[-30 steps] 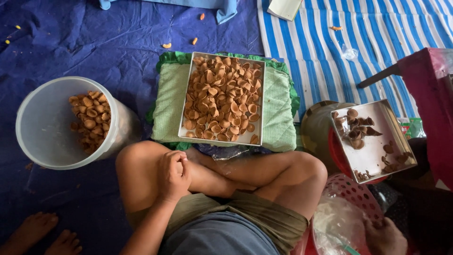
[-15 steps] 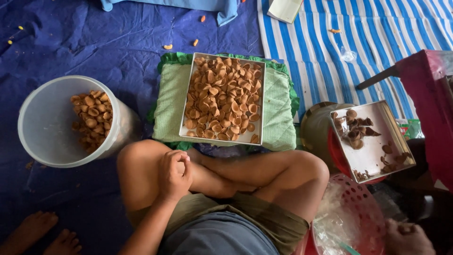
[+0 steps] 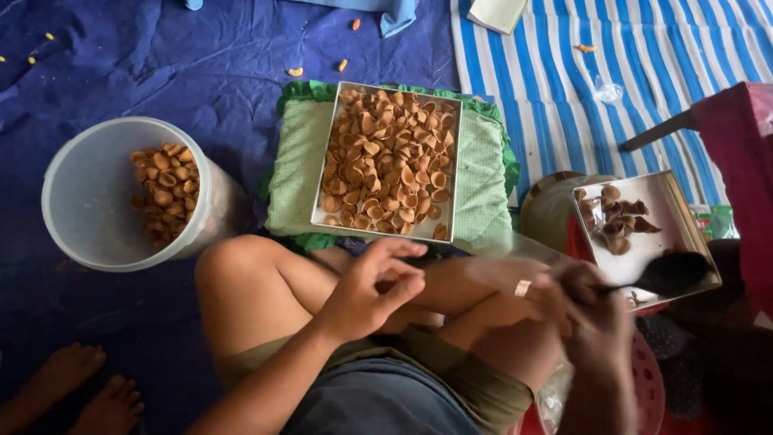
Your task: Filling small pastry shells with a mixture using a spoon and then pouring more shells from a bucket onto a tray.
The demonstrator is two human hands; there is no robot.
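Head view: left hand [image 3: 372,288] rests loosely curled, grasping nothing, on crossed legs [image 3: 266,290]; blurred right hand [image 3: 592,310] grips a dark tool [image 3: 664,274] near the small tray [image 3: 680,213].

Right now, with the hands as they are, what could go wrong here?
1. The large tray of brown shells lies just beyond the knees; a lifted knee might tip it.
2. The right hand holds a dark spoon over the small tray, which sits raised and could slide.
3. The bucket leans; its shells could spill.
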